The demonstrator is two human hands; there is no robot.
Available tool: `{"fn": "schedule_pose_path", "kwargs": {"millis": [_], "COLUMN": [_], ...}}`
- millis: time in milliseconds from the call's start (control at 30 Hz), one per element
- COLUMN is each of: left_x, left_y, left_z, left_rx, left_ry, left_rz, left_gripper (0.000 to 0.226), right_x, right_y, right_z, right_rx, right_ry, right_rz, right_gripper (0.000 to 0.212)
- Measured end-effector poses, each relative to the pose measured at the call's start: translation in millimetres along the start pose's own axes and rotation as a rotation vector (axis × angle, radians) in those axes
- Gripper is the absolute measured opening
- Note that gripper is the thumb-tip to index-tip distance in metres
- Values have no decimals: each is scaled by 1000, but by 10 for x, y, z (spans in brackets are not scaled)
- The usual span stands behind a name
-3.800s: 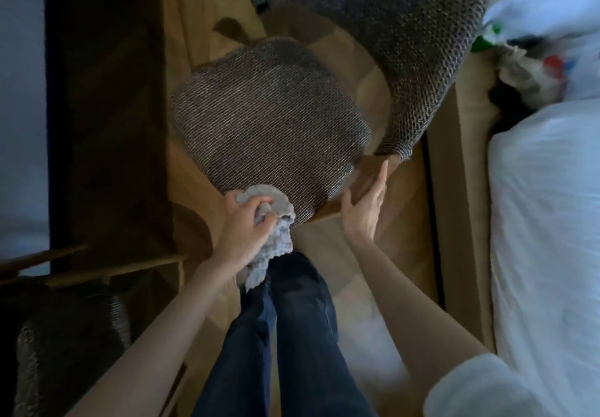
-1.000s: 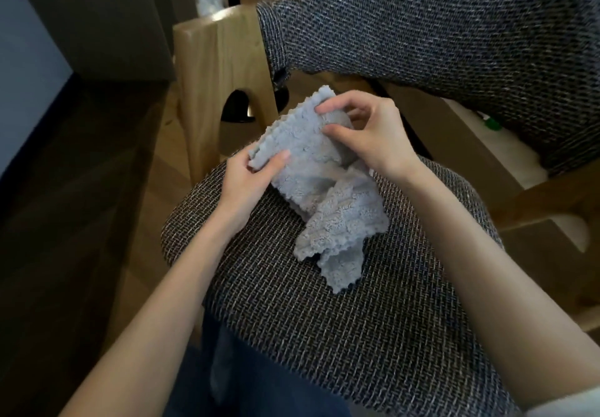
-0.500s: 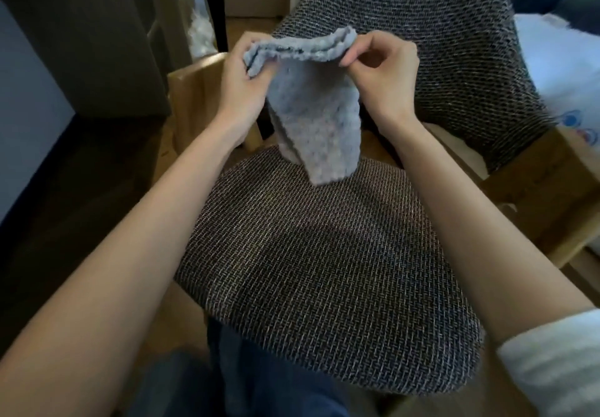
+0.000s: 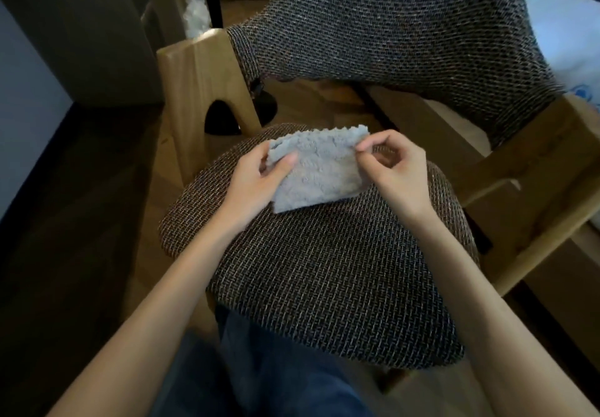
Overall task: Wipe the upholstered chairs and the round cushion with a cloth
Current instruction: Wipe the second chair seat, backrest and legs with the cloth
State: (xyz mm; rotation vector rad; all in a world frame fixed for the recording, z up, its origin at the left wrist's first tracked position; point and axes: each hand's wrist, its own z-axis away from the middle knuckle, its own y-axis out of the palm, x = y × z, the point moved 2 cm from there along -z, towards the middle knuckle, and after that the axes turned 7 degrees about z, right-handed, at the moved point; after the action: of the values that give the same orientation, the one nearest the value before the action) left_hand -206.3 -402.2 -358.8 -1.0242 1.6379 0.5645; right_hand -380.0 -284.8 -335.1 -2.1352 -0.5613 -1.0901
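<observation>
Cloth (image 4: pixel 319 173), grey and fleecy with a zigzag edge, is folded into a rough rectangle and held low over the rear half of the chair seat (image 4: pixel 341 270); whether its bottom edge touches the weave cannot be told. The left hand (image 4: pixel 256 182) grips its left side, thumb lying on top and fingers tucked beneath. The right hand (image 4: pixel 394 169) pinches the upper right corner between thumb and forefinger, the other fingers curled loosely and holding nothing else. The step in hand looks like squaring up the fold before wiping, and no stroke on the seat seems under way yet. The main risk is the fold falling open: the right-hand pinch takes only a corner, so a tug across the coarse weave could drag the layers apart and leave a bunched rag. The zigzag edge may also catch on the rough threads. The backrest (image 4: pixel 406 26) curves steeply above a gap by the wooden frame (image 4: pixel 201 82), so a loose grip there could drop it through to the floor.
</observation>
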Motion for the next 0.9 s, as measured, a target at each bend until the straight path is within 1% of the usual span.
{"fn": "schedule_pose_path", "kwargs": {"millis": [100, 167, 200, 233, 300, 333, 400, 433, 467, 500, 567, 633, 700, 833, 900], "left_x": [210, 292, 326, 361, 429, 460, 510, 533, 554, 573, 607, 635, 658, 700, 704], "left_y": [-3, -37, -65, -98, -164, -191, -226, -237, -241, -243, -234, -228, -239, -292, -326], "left_z": [-55, -131, -166, -193, -229, -238, -258, -271, -285, -300, -332, -373, -412, -464, -479], "left_rx": [-107, -169, -183, -187, -158, -129, -58, -26, 1, 25, 64, 81, 82, 107, 111], "left_ry": [-34, -48, -52, -56, -57, -52, -47, -56, -67, -77, -86, -81, -77, -69, -66], "left_rz": [-100, -153, -187, -231, -346, -419, -564, -616, -655, -690, -763, -834, -891, -937, -941], "left_gripper": [25, 31, 33, 34, 36, 36, 36, 37, 38, 39, 41, 41, 41, 40, 40], "right_x": [-145, -230, -242, -233, -225, -256, -369, -427, -476, -511, -552, -570, -567, -515, -478], "right_y": [130, 238, 299, 369, 545, 637, 778, 822, 846, 853, 848, 832, 830, 873, 873], "right_z": [-59, -108, -118, -118, -92, -70, -65, -84, -111, -137, -168, -161, -138, -237, -378], "right_rx": [12, 97, 150, 202, 383, 504, 699, 740, 749, 740, 687, 599, 538, 479, 394], "right_ry": [67, 88, 53, -27, -172, -170, -30, 40, 71, 64, -55, -210, -296, -379, -358], "right_rz": [220, 491, 609, 698, 820, 864, 906, 899, 888, 882, 874, 840, 812, 807, 795], "right_gripper": [15, 31, 41, 47, 54, 59, 71, 76, 80, 82, 81, 75, 67, 49, 40]}}
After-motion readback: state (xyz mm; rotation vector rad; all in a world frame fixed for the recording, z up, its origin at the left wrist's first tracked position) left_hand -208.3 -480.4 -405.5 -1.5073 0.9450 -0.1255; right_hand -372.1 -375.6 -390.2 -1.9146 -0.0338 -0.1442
